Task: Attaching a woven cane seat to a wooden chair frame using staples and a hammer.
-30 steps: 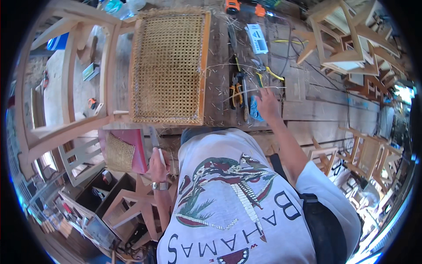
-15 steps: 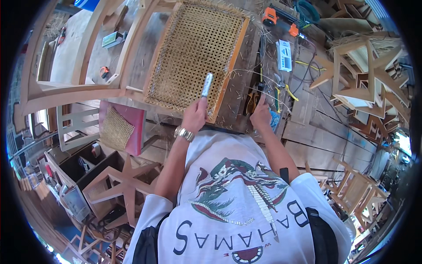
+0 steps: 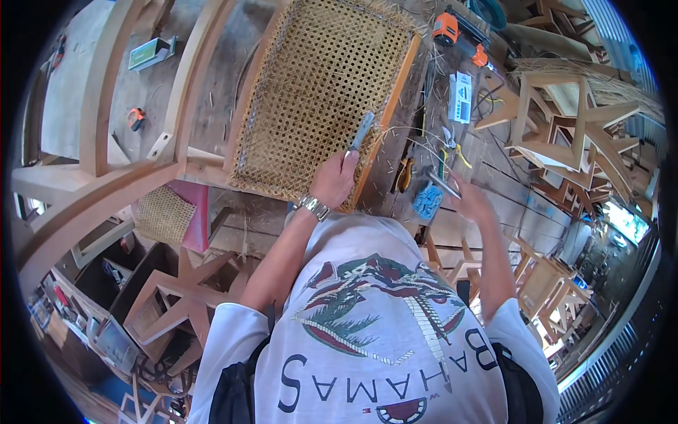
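- Wooden workbench (image 3: 388, 159), ahead of the fingers of the left hand (image 3: 333, 181) and of the right hand (image 3: 474, 203); short loose bits of cane lie scattered on it
- Stacked wooden chair frames (image 3: 614, 112), well off to the right of the right fingers and farther ahead
- Pale wooden frame (image 3: 192, 78), well to the left of the left fingers
- Cane panel (image 3: 321, 85), wood-edged, stretching ahead and leftward from the left fingers; that hand is over its near right part; whether the skin touches the weave, I cannot tell
- Pink sheet (image 3: 200, 222), left of the left fingers and nearer the body; a piece of woven cane lies on it
- Orange-and-black nail gun (image 3: 446, 28), well ahead of the right fingers
- White-and-blue box (image 3: 460, 97), ahead of the right fingers, short of the nail gun
- Yellow-handled shears (image 3: 459, 152), near the right fingers, just ahead
- Hammer-like tool (image 3: 445, 185), gripped in the right fingers; its metal shaft slants ahead and leftward
- Blue bundle (image 3: 427, 202), just left of the right fingers
- Orange-handled pliers (image 3: 404, 175), between the two hands' fingers
- Flat grey tool (image 3: 364, 131), clasped in the left fingers; its far end points ahead over the panel's right side
- Orange tape measure (image 3: 136, 118), far left of the left fingers
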A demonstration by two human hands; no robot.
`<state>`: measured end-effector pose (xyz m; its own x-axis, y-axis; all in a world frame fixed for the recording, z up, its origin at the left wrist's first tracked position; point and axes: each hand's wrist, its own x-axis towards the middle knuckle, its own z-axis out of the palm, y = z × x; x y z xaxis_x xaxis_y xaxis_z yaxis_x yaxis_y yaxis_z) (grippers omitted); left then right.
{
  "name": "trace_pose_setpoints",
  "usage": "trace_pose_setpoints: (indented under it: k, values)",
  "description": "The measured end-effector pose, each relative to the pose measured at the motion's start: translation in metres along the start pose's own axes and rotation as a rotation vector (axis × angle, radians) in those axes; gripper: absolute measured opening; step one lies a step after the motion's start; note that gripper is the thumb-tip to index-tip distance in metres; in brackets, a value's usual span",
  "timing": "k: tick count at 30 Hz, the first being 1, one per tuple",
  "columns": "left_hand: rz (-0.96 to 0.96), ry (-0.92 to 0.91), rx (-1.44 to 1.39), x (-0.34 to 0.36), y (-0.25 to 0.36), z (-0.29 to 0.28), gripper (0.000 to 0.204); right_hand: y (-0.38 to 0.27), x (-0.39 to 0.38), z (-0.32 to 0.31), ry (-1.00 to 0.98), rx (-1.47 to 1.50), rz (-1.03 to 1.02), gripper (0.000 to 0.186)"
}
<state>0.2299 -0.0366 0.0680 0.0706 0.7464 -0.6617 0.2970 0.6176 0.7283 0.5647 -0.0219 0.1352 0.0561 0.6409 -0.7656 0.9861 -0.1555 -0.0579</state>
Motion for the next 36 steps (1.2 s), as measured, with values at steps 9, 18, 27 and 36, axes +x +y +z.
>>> trace_pose_setpoints:
  k: [9, 18, 27, 36]
  values:
    - [0.060, 0.029, 0.157, 0.016, -0.005, 0.010, 0.053, 0.044, -0.053, -0.024, -0.262, -0.325, 0.085, 0.032]
    - [0.052, 0.104, 0.212, 0.001, 0.008, 0.017, 0.052, 0.040, -0.076, -0.018, -0.019, 0.265, -0.017, 0.031]
    - [0.092, 0.279, 0.219, -0.007, 0.013, 0.020, 0.048, 0.013, -0.062, -0.008, 0.006, 0.556, -0.227, 0.030]
    - [0.033, 0.251, 0.374, -0.002, 0.009, 0.034, 0.049, -0.007, -0.060, -0.021, 0.048, 0.550, -0.268, 0.031]
